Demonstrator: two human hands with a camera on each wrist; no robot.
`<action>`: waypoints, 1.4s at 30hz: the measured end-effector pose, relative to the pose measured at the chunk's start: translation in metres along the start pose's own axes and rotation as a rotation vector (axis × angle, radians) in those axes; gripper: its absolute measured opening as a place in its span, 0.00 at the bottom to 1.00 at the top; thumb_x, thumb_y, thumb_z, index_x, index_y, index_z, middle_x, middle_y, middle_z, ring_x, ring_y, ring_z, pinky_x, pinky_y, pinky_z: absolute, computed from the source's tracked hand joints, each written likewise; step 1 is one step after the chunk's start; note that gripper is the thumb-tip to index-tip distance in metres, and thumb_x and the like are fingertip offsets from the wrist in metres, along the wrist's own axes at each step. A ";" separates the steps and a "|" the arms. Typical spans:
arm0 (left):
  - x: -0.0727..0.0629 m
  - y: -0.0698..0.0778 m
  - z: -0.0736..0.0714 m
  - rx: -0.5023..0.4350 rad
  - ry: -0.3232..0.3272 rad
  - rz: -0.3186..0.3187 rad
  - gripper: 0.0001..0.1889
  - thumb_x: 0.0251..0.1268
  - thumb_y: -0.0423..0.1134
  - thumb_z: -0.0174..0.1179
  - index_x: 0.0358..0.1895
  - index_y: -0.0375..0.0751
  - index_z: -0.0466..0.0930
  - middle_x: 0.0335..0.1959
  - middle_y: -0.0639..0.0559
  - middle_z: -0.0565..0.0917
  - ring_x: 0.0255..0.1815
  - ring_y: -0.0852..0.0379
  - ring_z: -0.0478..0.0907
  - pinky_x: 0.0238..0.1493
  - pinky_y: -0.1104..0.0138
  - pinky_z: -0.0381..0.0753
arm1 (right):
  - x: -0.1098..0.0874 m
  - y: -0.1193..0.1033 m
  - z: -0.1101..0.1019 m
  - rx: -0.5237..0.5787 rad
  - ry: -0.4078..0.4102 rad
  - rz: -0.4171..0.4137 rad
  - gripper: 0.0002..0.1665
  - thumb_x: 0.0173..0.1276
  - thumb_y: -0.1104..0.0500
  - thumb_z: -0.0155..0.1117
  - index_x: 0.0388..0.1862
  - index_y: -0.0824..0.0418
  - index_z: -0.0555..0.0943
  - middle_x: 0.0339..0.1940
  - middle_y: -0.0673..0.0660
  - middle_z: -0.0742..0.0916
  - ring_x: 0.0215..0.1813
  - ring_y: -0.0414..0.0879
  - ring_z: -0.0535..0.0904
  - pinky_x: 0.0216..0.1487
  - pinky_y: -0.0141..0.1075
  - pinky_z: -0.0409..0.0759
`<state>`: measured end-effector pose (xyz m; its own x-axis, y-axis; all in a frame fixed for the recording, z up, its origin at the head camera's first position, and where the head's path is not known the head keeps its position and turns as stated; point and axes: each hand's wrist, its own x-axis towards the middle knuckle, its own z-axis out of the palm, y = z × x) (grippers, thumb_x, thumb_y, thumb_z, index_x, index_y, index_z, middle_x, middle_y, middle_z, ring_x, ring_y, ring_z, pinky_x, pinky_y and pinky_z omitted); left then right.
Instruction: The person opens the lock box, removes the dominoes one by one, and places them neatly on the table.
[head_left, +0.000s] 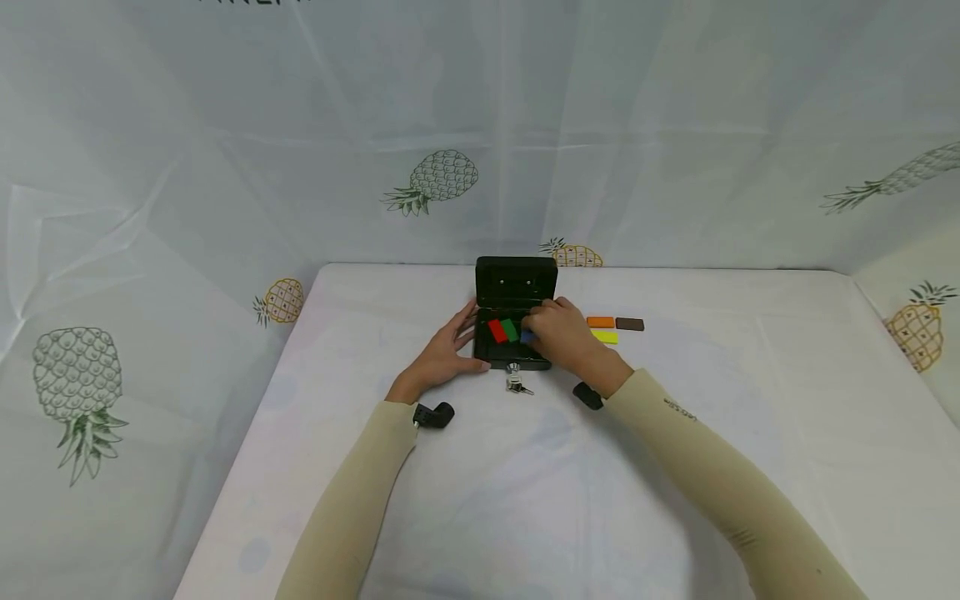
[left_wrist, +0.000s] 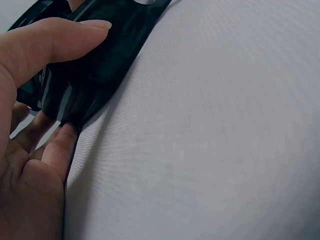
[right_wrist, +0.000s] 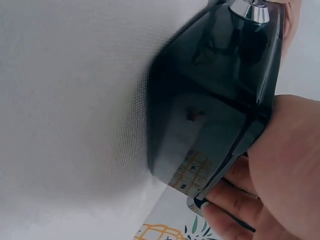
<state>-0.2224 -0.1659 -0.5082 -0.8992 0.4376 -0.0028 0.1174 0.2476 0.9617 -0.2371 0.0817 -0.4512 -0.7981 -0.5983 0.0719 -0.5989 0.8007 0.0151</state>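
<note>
A small black cash box (head_left: 498, 363) stands on the table with its lid (head_left: 516, 271) raised at the back. My left hand (head_left: 441, 354) holds the box at its front left corner, thumb (left_wrist: 82, 40) on the front face and fingers along the left side. Inside the box lie a red tile (head_left: 497, 331) and a green tile (head_left: 510, 330), side by side. My right hand (head_left: 566, 333) reaches in over the right wall and pinches a blue tile (head_left: 527, 337) beside the green one. Its thumb and index tip are hidden in the right wrist view.
Right of the box lie an orange tile (head_left: 600, 322), a brown tile (head_left: 630, 324) and a yellow tile (head_left: 605, 337). Keys (head_left: 517, 385) hang from the silver lock (right_wrist: 252, 11) at the box's front. A pineapple-print curtain (head_left: 660, 167) rises behind the white table (head_left: 487, 517).
</note>
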 end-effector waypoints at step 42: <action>0.000 0.001 0.002 -0.017 0.014 -0.026 0.63 0.57 0.24 0.77 0.89 0.53 0.42 0.87 0.46 0.54 0.86 0.48 0.54 0.84 0.59 0.63 | -0.101 0.081 -0.012 0.193 0.321 0.108 0.14 0.58 0.69 0.83 0.44 0.67 0.91 0.42 0.60 0.91 0.44 0.59 0.84 0.50 0.56 0.84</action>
<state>-0.2212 -0.1641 -0.5074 -0.9076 0.4191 -0.0244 0.0868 0.2443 0.9658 -0.2046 0.2075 -0.4456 -0.8143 -0.4461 0.3713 -0.5381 0.8200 -0.1949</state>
